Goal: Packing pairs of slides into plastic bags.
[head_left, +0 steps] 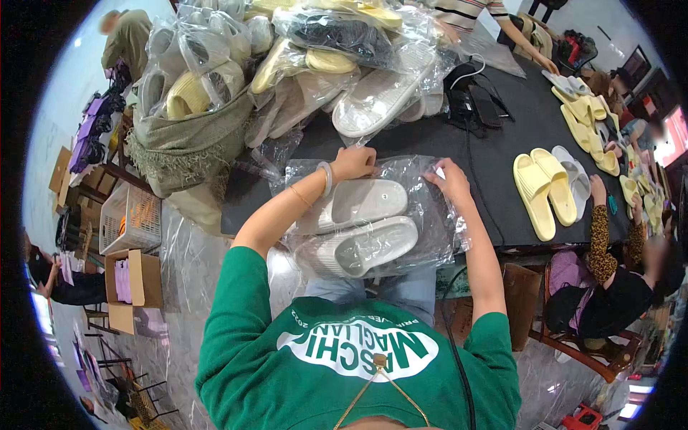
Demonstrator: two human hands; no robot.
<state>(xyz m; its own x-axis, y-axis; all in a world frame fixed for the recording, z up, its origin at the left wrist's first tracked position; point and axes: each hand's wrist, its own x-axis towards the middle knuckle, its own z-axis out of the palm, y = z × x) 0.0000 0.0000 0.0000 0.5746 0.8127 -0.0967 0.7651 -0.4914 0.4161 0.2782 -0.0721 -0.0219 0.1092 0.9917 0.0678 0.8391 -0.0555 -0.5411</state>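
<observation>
A pair of light grey slide slippers (369,201) lies side by side in a clear plastic bag (433,226), at the near edge of the black table in front of me. My left hand (353,163) is closed, its curled fingers on the bag's far edge above the slippers. At the bag's upper right corner, my right hand (451,180) pinches the film between thumb and fingers. Both hands touch plastic, not the slippers themselves.
Bagged slippers (387,93) pile up beyond my hands, beside a stuffed olive sack (190,140). A black device with cables (476,100) sits back right. Yellow slippers (537,193) lie right, near a co-worker's leopard-print sleeve (600,236). Another person's arm (527,46) reaches in behind.
</observation>
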